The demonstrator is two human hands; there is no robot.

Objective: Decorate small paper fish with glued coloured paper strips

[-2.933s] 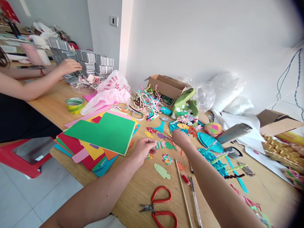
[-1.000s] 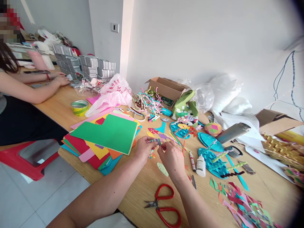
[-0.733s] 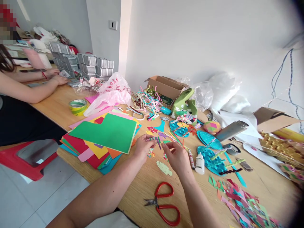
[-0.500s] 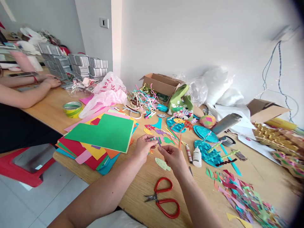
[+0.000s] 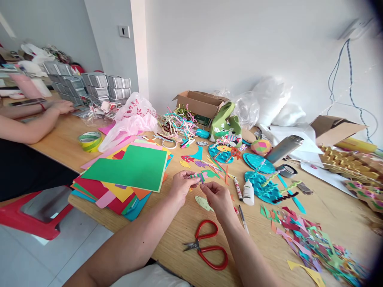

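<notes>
Your left hand (image 5: pixel 181 187) pinches the striped paper piece (image 5: pixel 196 175) by its left end; it sits between your hands, long axis left-right. Purple strip (image 5: pixel 202 177) crosses its right end, the strip's near end apparently pinched by your right hand (image 5: pixel 219 199), the nearer one there. Pink bag (image 5: pixel 131 123), open cardboard box (image 5: pixel 199 105), white bottle (image 5: pixel 248 194): contents unclear.
</notes>
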